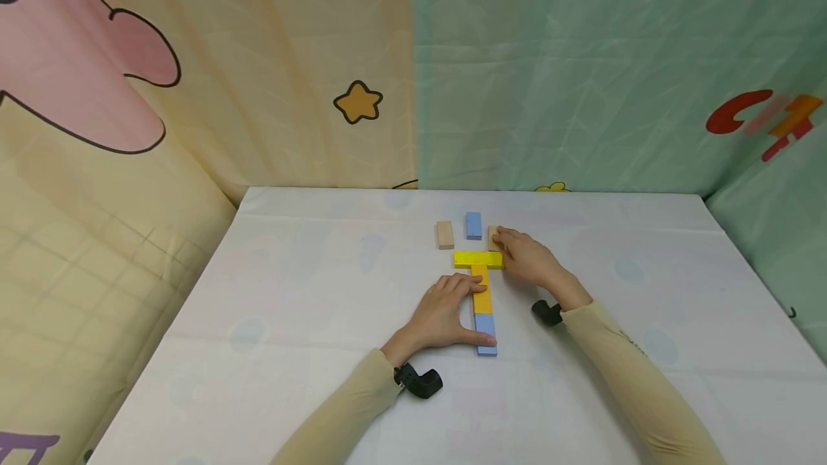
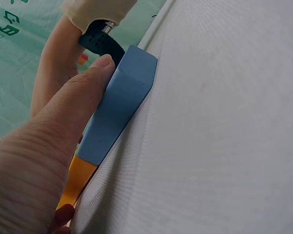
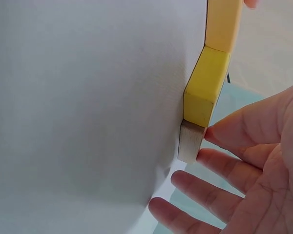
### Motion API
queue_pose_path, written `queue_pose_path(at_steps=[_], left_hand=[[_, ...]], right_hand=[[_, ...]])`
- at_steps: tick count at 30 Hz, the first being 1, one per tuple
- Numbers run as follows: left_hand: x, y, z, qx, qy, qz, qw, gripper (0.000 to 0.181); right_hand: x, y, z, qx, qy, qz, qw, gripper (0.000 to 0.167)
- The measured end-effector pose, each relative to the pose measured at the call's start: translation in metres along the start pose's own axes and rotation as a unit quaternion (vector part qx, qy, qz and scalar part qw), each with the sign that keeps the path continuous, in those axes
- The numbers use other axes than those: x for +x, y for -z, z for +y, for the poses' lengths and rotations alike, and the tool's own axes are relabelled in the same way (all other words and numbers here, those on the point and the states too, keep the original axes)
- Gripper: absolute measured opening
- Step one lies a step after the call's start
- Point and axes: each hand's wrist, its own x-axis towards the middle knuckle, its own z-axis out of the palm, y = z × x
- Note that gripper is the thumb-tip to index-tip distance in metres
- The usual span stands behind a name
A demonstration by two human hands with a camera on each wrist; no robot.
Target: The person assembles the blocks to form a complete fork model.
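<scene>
Against the wooden block (image 3: 189, 142), my loose-fingered right hand (image 1: 528, 257) could, overpushing, skew the yellow block (image 1: 477, 260); my left hand (image 1: 444, 313) lies spread.

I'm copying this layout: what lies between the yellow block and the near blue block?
An orange block, touching the near blue block, shows there in the head view.

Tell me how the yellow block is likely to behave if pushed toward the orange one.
The yellow block would probably stay stiff, given its flat faces and straight edges. It seems unlikely to roll, since it lies on a flat side. It might shove the orange block along, as the two appear to touch.
</scene>
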Motion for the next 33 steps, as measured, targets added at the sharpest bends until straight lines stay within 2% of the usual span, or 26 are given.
queue_pose_path(at_steps=[5,12,21,28,33], left_hand=[[0.0,-0.001,0.0,0.0,0.0,0.001,1.0,0.088],[0.0,-0.001,-0.001,0.001,-0.001,0.003,1.0,0.088],[-0.001,0.0,0.001,-0.002,-0.009,0.006,0.9999,0.087],[-0.002,0.001,0.002,0.0,-0.015,0.015,0.9998,0.086],[-0.002,0.001,0.0,0.003,-0.018,0.018,0.9997,0.087]], right_hand=[[-0.001,0.002,-0.003,-0.013,0.01,0.012,0.9998,0.039],[0.009,0.004,0.0,-0.02,-0.007,0.002,0.9998,0.035],[0.027,0.005,-0.007,-0.001,0.012,0.055,0.9984,0.036],[0.036,-0.001,-0.015,-0.019,0.039,0.02,0.9988,0.044],[0.038,-0.003,-0.016,-0.038,0.041,-0.007,0.9984,0.041]])
